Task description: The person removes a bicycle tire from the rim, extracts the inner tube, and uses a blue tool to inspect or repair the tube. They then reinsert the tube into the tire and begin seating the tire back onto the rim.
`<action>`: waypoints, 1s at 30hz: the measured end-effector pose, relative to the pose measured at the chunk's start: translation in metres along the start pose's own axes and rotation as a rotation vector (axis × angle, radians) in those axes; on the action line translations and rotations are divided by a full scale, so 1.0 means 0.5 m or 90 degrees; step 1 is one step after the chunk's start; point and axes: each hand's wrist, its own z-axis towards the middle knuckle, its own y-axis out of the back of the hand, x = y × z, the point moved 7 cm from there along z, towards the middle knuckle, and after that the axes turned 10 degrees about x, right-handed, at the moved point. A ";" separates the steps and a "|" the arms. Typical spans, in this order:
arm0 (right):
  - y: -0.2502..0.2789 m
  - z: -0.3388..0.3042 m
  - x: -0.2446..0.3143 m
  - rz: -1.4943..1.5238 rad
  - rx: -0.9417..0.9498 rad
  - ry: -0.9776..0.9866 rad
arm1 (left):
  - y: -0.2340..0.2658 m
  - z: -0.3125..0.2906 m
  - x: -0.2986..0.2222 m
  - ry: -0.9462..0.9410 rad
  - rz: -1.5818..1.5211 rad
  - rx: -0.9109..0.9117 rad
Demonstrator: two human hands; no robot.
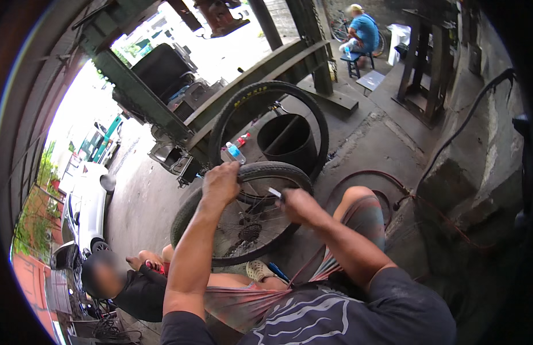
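A bicycle wheel (232, 247) with spokes and a rear cassette (250, 232) stands tilted in front of me. My left hand (221, 183) is closed over the upper left of its black tire (266, 168). Inside the wheel's right side, my right hand (300, 206) is closed on a small tool with a flat, pale tip (273, 192). The tip points up and left, toward the upper rim. My fingers hide the rest of the tool, and I cannot tell whether it touches the wheel.
Behind the wheel, a loose tire (322, 123) stands around a black bucket (286, 138), near a water bottle (235, 153). A red hose (358, 172) lies at right. One person (143, 293) sits close at left; another (363, 33) sits far off on a blue stool (354, 59). Metal frames (266, 75) stand ahead.
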 end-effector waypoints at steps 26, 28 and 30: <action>-0.101 -0.157 0.289 -0.036 0.380 0.297 | -0.276 -0.453 0.231 0.300 -1.554 -0.364; -0.126 -0.181 0.307 -0.086 0.440 0.303 | -0.258 -0.450 0.216 0.358 -1.470 -0.354; -0.124 -0.202 0.301 -0.098 0.407 0.342 | -0.258 -0.444 0.216 0.400 -1.364 -0.329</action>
